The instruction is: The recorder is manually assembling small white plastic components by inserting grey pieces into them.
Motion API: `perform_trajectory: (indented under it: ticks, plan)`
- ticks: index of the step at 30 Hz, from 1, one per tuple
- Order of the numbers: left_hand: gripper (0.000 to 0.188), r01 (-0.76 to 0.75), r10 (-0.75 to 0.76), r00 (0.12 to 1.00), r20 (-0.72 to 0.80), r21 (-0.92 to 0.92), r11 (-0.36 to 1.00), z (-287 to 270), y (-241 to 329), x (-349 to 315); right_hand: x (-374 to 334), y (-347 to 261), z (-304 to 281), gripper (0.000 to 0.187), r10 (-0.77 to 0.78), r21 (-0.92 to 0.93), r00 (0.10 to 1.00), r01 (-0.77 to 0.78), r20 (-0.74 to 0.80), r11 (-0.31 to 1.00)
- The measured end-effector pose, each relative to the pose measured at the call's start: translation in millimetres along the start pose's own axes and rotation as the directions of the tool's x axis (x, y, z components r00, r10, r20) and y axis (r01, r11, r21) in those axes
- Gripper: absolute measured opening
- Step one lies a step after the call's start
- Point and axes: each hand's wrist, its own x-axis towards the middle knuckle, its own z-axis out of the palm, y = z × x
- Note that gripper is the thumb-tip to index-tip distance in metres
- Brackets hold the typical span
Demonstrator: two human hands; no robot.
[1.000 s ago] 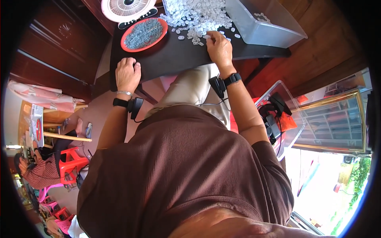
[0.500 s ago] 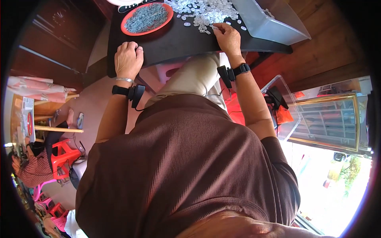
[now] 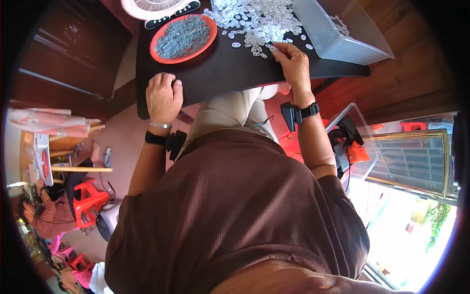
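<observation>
My left hand (image 3: pixel 164 98) rests at the near left edge of the black table, its fingers curled in. Whatever may be inside them is hidden. Just beyond it sits a round orange-red tray (image 3: pixel 214 30), heaped with small grey metal pieces (image 3: pixel 181 36) that look like hooks or pins. To the right, my right hand (image 3: pixel 294 66) is closed, thumb and forefinger pinching a small white plastic tab (image 3: pixel 272 47) at the near edge of a spread pile of similar white tabs (image 3: pixel 264 29). These tabs are flat and oval, with small holes.
A translucent plastic bin (image 3: pixel 342 48) lies on its side at the table's right, a few white tabs inside. A round white fan (image 3: pixel 152 7) stands at the far left. On the left side, a person in a striped top (image 3: pixel 56 215) sits near a red stool (image 3: pixel 90 198).
The whole view has shifted, so the table sits lower in the picture and more of the fan shows. Both hands keep nearly the same places on the table.
</observation>
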Motion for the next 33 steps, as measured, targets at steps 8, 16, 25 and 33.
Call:
perform_trajectory:
  ticks: [8,16,25,33]
  plan:
    - [0.016,0.009,0.047,0.996,0.081,-0.582,0.813,-24.5,23.3,50.0,34.7,-53.8,14.6,0.022,-0.030,0.337,0.913,-0.119,0.406,0.934]
    - [0.016,0.289,0.044,0.937,0.347,-0.837,0.464,18.1,33.9,104.9,67.3,-88.2,64.4,0.020,-0.085,0.406,0.825,-0.183,0.559,0.895]
    - [0.028,0.447,0.002,0.886,0.464,-0.853,0.269,32.0,17.6,105.2,69.3,-71.0,93.2,0.015,-0.207,0.458,0.768,-0.124,0.605,0.880]
    - [0.021,0.335,-0.100,0.942,0.320,-0.887,0.318,28.3,12.1,107.3,77.7,-79.5,77.9,0.013,-0.162,0.202,0.900,0.085,0.404,0.976]
